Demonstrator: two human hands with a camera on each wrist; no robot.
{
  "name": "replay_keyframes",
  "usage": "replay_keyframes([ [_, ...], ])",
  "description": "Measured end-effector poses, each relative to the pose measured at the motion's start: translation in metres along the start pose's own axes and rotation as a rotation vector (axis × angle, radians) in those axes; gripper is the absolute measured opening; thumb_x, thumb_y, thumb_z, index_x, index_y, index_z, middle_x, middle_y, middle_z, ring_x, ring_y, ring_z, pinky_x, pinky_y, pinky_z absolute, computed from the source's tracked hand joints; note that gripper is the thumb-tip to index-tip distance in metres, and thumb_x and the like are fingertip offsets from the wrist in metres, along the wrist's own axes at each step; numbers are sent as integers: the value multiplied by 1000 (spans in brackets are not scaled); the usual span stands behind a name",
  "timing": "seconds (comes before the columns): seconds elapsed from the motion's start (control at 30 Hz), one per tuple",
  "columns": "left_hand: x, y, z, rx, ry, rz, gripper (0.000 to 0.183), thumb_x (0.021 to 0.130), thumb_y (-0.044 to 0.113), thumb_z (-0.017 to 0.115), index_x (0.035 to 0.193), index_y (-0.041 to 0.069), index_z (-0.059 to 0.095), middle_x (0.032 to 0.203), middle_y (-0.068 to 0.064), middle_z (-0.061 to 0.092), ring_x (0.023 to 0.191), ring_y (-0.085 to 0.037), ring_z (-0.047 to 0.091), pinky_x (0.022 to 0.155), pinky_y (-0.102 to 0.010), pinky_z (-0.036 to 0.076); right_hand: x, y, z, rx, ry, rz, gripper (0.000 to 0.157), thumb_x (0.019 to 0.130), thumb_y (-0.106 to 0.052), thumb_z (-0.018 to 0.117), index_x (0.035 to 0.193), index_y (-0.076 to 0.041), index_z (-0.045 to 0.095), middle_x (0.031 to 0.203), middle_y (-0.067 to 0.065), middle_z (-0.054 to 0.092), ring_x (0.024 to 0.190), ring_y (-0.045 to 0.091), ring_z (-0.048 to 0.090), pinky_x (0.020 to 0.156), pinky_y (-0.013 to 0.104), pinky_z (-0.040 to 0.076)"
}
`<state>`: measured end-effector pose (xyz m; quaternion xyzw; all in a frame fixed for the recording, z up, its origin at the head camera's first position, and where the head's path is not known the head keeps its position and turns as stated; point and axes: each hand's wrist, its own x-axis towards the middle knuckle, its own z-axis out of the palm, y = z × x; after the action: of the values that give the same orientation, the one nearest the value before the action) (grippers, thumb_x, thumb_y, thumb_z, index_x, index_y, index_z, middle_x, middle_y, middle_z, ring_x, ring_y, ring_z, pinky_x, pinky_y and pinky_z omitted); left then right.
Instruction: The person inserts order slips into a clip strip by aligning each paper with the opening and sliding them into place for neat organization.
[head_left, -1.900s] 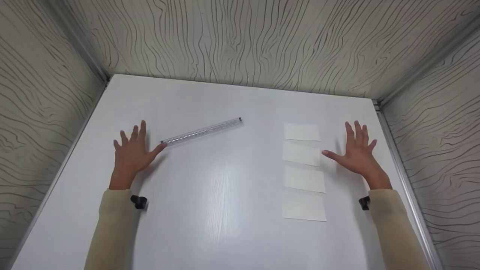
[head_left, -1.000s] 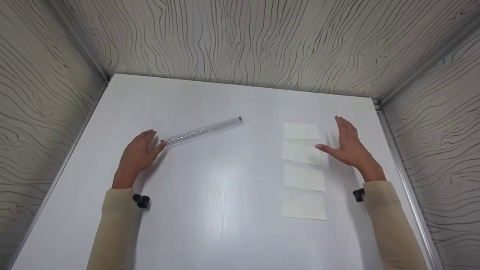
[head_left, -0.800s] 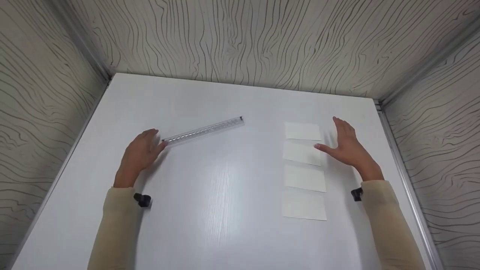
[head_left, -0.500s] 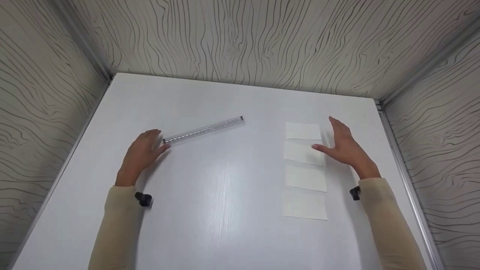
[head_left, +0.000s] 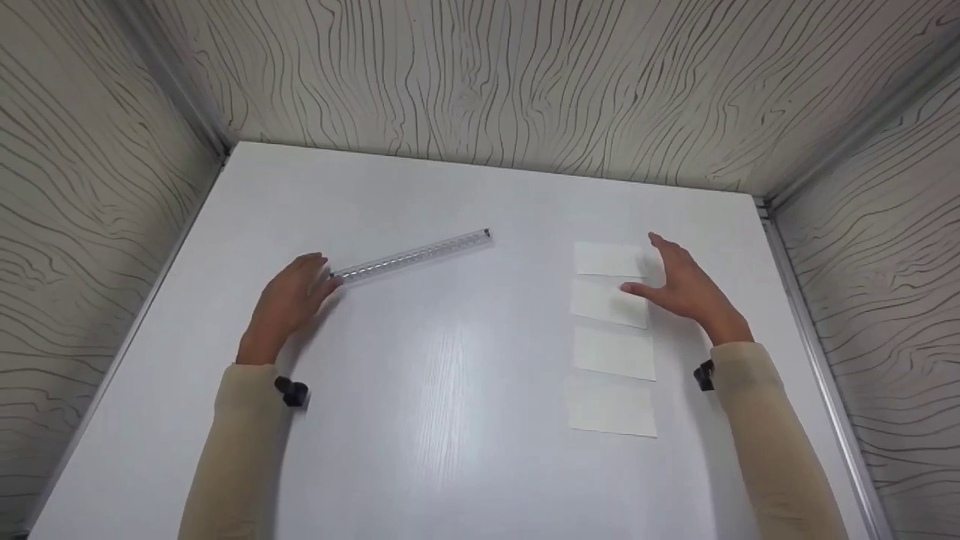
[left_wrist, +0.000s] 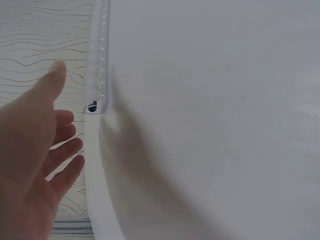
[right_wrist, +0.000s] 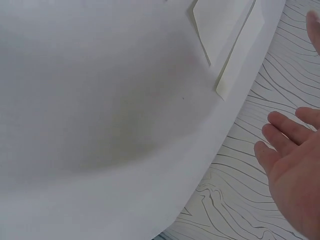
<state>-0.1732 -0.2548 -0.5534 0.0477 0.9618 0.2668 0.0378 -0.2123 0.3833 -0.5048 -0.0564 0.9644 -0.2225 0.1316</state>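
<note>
A long, clear plastic strip [head_left: 412, 256] lies slanted on the white table, with a shiny row of bead-like marks along it and a dark spot at each end. My left hand [head_left: 285, 304] is at its near left end, fingers loosely bent and thumb apart; in the left wrist view the hand [left_wrist: 35, 145] shows a gap to the strip [left_wrist: 97, 60]. Several cream paper slips [head_left: 611, 352] lie in a column at the right. Over the right edge of the upper slips hovers my right hand [head_left: 686, 289], thumb spread from the fingers, holding nothing.
The white table [head_left: 450, 480] is enclosed by wood-grain-patterned walls [head_left: 465, 82] at the back and both sides. Metal rails [head_left: 825, 397] run along its sides. A small black device [head_left: 292, 391] sits at each wrist beside the beige sleeves.
Both hands' widely spread fingers have drawn together. The right hand has moved left over the upper slips; the left has shifted slightly right toward the strip's end. Strip and slips lie as before.
</note>
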Motion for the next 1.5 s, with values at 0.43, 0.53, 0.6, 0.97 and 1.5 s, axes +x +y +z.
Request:
replay_keyframes([
  [0.43, 5, 2, 8, 87, -29, -15, 64, 114, 46, 41, 160, 1, 41, 169, -24, 35, 159, -44, 30, 132, -61, 29, 13, -5, 5, 36, -33, 57, 117, 87, -77, 68, 168, -7, 19, 174, 25, 22, 161, 48, 19, 132, 69, 20],
  [0.53, 5, 2, 12, 119, -16, 1, 61, 114, 41, 43, 159, 1, 41, 169, -23, 36, 160, -43, 29, 132, -59, 30, 17, -5, 9, 43, -30, 67, 114, 90, -73, 69, 168, -7, 19, 174, 24, 21, 162, 48, 19, 133, 69, 19],
  [0.6, 5, 1, 13, 129, -16, 9, 60, 114, 40, 43, 160, 1, 40, 169, -22, 35, 161, -42, 28, 133, -58, 29, 20, -6, 11, 44, -24, 75, 113, 91, -72, 69, 168, -7, 19, 174, 24, 22, 162, 48, 19, 133, 68, 20],
  [0.97, 3, -2, 14, 141, -13, 35, 64, 114, 42, 43, 164, 3, 32, 173, -20, 29, 162, -41, 24, 133, -60, 26, 34, -16, 25, 20, -13, 63, 110, 92, -71, 67, 169, -9, 19, 174, 23, 24, 161, 47, 21, 133, 68, 21],
  [1.5, 4, -1, 21, 113, -37, -44, 72, 114, 53, 26, 168, 6, 19, 177, -18, 17, 165, -42, 14, 135, -63, 17, 47, -23, 42, -14, -1, 34, 96, 100, -59, 64, 168, -7, 21, 174, 24, 22, 162, 45, 20, 135, 63, 19],
])
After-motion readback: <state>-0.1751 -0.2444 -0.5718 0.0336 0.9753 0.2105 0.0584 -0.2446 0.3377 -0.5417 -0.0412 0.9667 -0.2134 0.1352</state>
